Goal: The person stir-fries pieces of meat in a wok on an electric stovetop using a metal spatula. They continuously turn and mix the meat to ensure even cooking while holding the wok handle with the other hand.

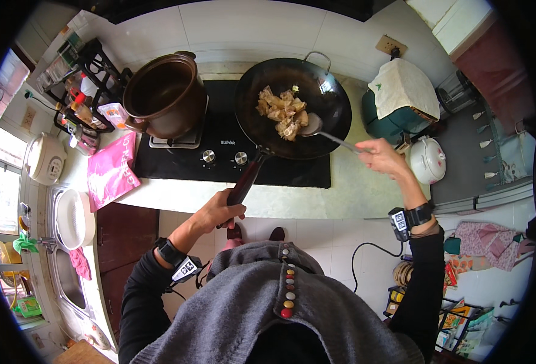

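Note:
My left hand (222,210) is wrapped around the dark wooden handle (249,177) of a wok (268,141). The black wok rests over the right side of a gas cooktop (295,175). Pale brown chunks of meat (280,108), seemingly with bone, lie together in its middle. My right hand (383,158) grips a metal spatula (338,141) by its handle. The spatula's blade touches the right side of the meat pile. Part of the wok's floor beneath the meat is hidden.
A brown clay pot (170,107) stands uncovered on the left burner. Beside it lie a pink plastic bag (111,170) and a rack of bottles (90,86). To the right are a cloth-covered green appliance (381,118) and a white lidded pot (427,159). A sink (70,277) is at far left.

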### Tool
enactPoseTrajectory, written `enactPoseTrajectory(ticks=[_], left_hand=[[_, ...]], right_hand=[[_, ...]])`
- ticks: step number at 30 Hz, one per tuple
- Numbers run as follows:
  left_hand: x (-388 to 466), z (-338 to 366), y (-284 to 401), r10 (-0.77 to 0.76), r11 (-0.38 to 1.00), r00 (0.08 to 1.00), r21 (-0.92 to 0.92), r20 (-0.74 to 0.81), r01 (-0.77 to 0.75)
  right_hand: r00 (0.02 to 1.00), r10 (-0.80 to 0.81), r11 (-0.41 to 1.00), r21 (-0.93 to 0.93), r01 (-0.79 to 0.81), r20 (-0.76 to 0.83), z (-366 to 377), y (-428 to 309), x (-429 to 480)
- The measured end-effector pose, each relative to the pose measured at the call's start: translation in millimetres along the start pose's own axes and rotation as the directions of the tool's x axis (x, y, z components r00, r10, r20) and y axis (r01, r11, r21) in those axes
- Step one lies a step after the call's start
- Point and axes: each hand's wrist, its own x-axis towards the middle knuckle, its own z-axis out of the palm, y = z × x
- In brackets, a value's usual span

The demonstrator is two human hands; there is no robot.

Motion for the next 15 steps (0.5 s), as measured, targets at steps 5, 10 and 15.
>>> enactPoseTrajectory(ticks=[5,10,15], left_hand=[[-1,0,1,-0.002,1.0,1.0,0.006,-0.002,0.002],[-2,0,4,-0.016,1.0,1.0,0.001,-0.007,0.016],[-3,1,7,-0.025,1.0,1.0,0.009,-0.016,0.025]], right_hand=[[0.996,0.022,0.916,0.396,-0.055,0.086,49,4,18],[0.996,0.039,0.724,0.685,-0.083,0.079,84,5,28],[0.99,0.013,0.448,0.884,-0.133,0.142,93,9,25]])
